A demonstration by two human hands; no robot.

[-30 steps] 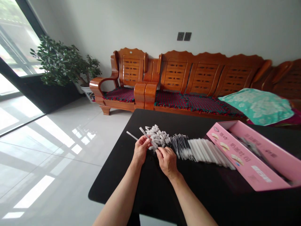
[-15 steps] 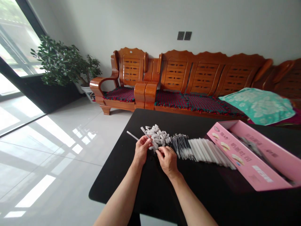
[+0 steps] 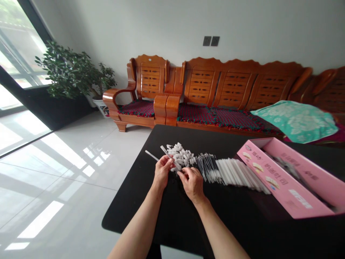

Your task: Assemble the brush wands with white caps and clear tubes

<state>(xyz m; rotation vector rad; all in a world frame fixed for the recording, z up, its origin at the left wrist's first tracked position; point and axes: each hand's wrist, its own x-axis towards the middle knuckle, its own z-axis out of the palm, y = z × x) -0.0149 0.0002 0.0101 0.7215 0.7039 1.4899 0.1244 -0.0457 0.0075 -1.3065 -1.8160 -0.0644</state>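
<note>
In the head view my left hand (image 3: pixel 162 171) is closed in a pinch around a slim whitish tube (image 3: pixel 165 150), which slants up to the left. A second thin tube (image 3: pixel 151 155) sticks out to the left beside the same hand; whether it is held or lies on the table I cannot tell. My right hand (image 3: pixel 192 182) has its fingertips pinched together near the lower end of the first tube, and what they grip is too small to make out. Just beyond both hands lies a pile of short white caps (image 3: pixel 181 153).
The black table (image 3: pixel 129 212) bears a bundle of thin dark-and-silver rods (image 3: pixel 207 167), a row of whitish tubes (image 3: pixel 238 174) and an open pink box (image 3: pixel 283 190) at the right. Behind stand a wooden sofa (image 3: pixel 202 86) and a potted plant (image 3: pixel 70 72).
My right fingertips have shifted very slightly left, and the held tube's upper end has moved a touch left. Everything else stays put.
</note>
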